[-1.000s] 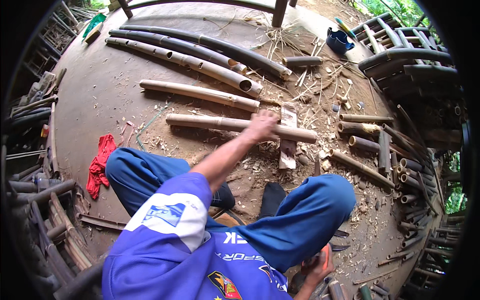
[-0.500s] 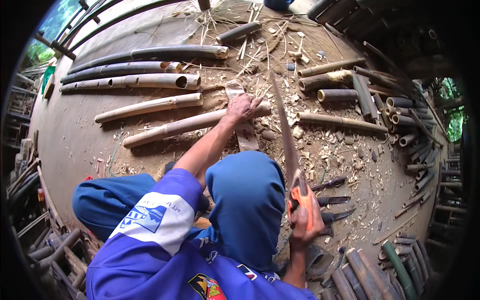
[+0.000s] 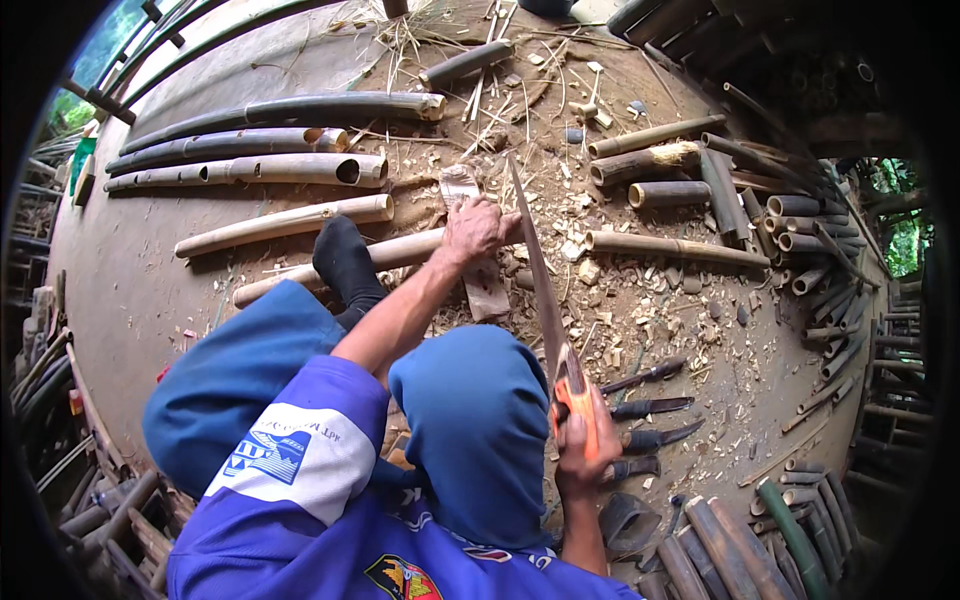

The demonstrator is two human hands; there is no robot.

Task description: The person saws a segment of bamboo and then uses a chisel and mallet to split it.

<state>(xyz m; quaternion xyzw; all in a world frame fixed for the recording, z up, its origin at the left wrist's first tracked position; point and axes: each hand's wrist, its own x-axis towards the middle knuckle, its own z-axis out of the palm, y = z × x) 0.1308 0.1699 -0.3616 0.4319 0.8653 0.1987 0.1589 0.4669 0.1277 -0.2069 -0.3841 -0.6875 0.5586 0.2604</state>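
Observation:
My left hand point(image 3: 480, 228) is wrapped over a pale bamboo pole point(image 3: 408, 249) close to its right end. Under that end lies a flat wooden block point(image 3: 486, 292). A foot in a black sock point(image 3: 345, 262) rests across the pole further left. In my right hand point(image 3: 590, 440) is the orange handle of a hand saw point(image 3: 541, 270). Its long blade points away from me and crosses just at the pole's right end, beside my left fingers. Whether the teeth touch the bamboo I cannot tell.
Several bamboo lengths, one holed tube point(image 3: 250, 170) among them, lie at the far left. More cut bamboo point(image 3: 678, 248) lies and stacks on the right. Several knives point(image 3: 652, 408) rest right of my knee. Wood chips point(image 3: 640, 310) cover the floor.
The black-socked foot has come up onto the pole. My right hand has brought the saw left, so its blade is now against or very near the pole's end.

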